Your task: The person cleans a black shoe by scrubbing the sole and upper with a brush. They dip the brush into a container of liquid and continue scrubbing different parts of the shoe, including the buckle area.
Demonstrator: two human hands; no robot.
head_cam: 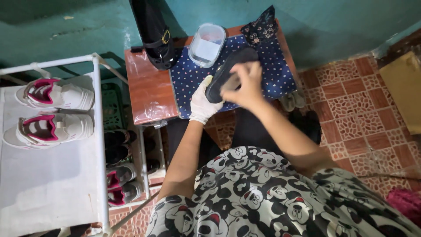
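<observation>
Now black sandal [228, 70] in gloved left hand [202, 102], lengthwise up-right.

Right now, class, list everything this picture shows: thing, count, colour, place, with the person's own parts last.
black shoe: one, black, held over the blue cloth.
blue cloth: one, navy with white dots, on the small table.
small table: one, reddish brown, against the teal wall.
plastic container: one, clear, at the cloth's far edge.
second black shoe: one, black with a gold buckle, on the table's far left.
white sneakers: two, white and pink, on top of the white rack.
left hand: white glove, gripping the black shoe.
right hand: bare, pressed on the black shoe.
</observation>
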